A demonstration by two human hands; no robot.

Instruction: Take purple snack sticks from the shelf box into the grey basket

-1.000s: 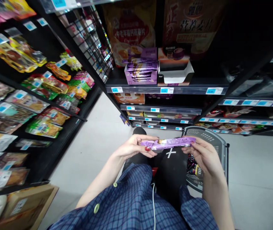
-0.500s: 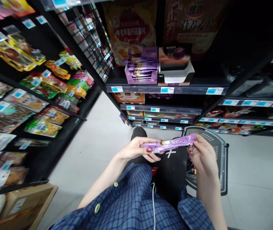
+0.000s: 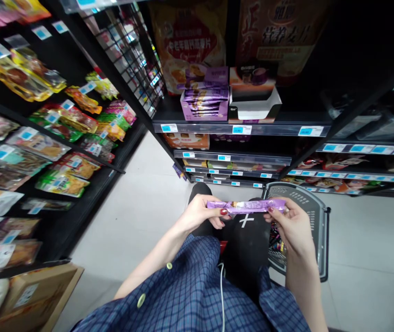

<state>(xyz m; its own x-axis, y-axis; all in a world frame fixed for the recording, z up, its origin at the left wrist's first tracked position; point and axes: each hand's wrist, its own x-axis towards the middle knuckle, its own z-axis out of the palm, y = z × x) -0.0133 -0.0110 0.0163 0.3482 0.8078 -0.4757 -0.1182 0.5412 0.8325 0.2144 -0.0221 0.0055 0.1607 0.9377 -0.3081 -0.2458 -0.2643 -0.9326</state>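
A long, thin purple sachet (image 3: 250, 206) stretches level between my two hands, above my knees. My left hand (image 3: 204, 213) pinches its left end, thumb on top. At the other end, my right hand (image 3: 292, 221) grips it between thumb and fingers. Similar purple sachets (image 3: 205, 102) lie stacked in an open display box (image 3: 222, 113) on the shelf ahead. Beside that box stands a black-and-white carton (image 3: 255, 110) with its front cut away. Contents of the held sachet are hidden by its wrapper.
A grey shopping basket (image 3: 318, 230) with colourful packets inside stands on the floor at my right. Shelves of bagged snacks (image 3: 62, 180) line the left. Below them sits a cardboard box (image 3: 34, 299). Large cereal bags (image 3: 190, 46) stand behind the display boxes.
The purple sachet has turned from a slight tilt to level, its right end dropping a little. My right thumb now lies farther in along it.
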